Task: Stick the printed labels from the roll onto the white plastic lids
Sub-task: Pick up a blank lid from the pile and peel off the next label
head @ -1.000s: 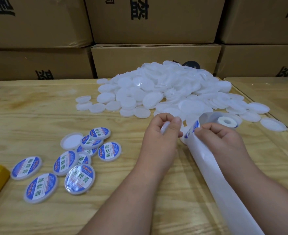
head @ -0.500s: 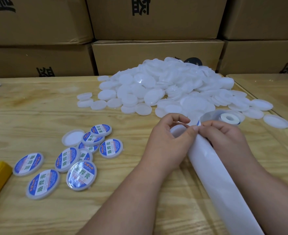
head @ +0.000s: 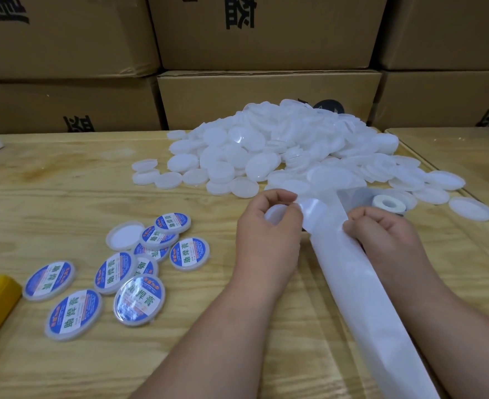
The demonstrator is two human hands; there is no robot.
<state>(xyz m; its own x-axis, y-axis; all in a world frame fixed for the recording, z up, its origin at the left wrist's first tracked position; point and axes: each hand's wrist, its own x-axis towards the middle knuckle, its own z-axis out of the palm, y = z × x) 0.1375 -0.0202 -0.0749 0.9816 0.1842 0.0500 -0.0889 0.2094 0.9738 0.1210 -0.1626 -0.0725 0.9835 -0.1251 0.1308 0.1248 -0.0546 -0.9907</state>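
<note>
The left hand (head: 269, 234) held a white lid (head: 275, 216) in curled fingers and pinched a label (head: 314, 207), back side up, at its edge. The right hand (head: 381, 234) gripped the liner (head: 350, 272), which ran from the roll (head: 387, 203) over the table (head: 50, 180). The label was probably still partly on the liner. It looked thin, limp and sticky, best taken by the rim only. The lid was light and stiff.

White lids (head: 280, 148) heaped; labelled lids (head: 139, 300) lie flat; roll's strip (head: 361, 283) unspooled.
</note>
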